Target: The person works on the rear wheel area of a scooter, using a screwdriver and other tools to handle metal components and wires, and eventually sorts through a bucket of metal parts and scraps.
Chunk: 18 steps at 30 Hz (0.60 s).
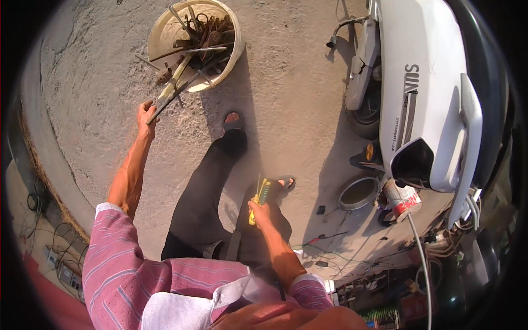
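My left hand (146, 117) reaches out toward a round pale basin (230, 61) full of rusty tools and is closed on a long dark metal tool (175, 94) that sticks out over the basin's near rim. My right hand (260, 210) is held low in front of my legs and grips a yellow-handled tool (258, 199), its green and yellow end pointing up. Both sleeves are pink striped. My legs in dark trousers and sandalled feet stand on the concrete between the two hands.
A white scooter (423, 82) stands at the right. Beside its base lie a round metal ring (358, 193) and a red and white can (403, 200). Wires and small parts litter the ground at the lower right. A low kerb runs along the left.
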Each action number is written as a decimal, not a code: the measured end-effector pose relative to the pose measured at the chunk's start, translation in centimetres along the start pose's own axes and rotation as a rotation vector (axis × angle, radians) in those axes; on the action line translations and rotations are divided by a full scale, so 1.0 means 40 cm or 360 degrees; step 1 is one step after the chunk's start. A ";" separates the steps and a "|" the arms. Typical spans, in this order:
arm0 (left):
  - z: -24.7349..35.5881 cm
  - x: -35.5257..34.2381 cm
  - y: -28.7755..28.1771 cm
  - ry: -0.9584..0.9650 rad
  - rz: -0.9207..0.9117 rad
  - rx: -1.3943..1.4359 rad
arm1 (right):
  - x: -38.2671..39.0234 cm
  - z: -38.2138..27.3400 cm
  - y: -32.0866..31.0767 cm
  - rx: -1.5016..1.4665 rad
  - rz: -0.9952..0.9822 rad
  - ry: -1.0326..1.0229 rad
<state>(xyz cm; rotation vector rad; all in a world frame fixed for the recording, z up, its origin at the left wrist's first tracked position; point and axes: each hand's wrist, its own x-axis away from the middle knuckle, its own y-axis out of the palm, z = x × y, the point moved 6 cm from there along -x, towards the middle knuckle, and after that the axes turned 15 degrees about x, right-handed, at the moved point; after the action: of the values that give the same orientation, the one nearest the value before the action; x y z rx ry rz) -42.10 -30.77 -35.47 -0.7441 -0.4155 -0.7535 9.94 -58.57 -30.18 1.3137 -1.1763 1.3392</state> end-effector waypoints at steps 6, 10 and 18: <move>-0.078 0.364 0.191 -0.0105 -0.0725 0.0080 | -0.023 0.184 0.111 -0.0148 0.0179 0.0070; 0.039 0.762 0.363 0.0361 -0.1195 -0.0083 | 0.212 0.314 0.181 -0.0654 0.0322 0.0186; 0.221 1.192 0.041 0.0254 -0.1512 -0.0375 | 0.615 0.178 0.180 -0.0753 0.0473 -0.0111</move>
<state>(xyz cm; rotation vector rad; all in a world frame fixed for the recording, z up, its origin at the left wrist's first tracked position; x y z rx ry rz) -9.75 -45.53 -2.46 -0.6809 -0.5406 -1.7656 2.97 -67.17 -5.99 0.8730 -1.6652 1.1240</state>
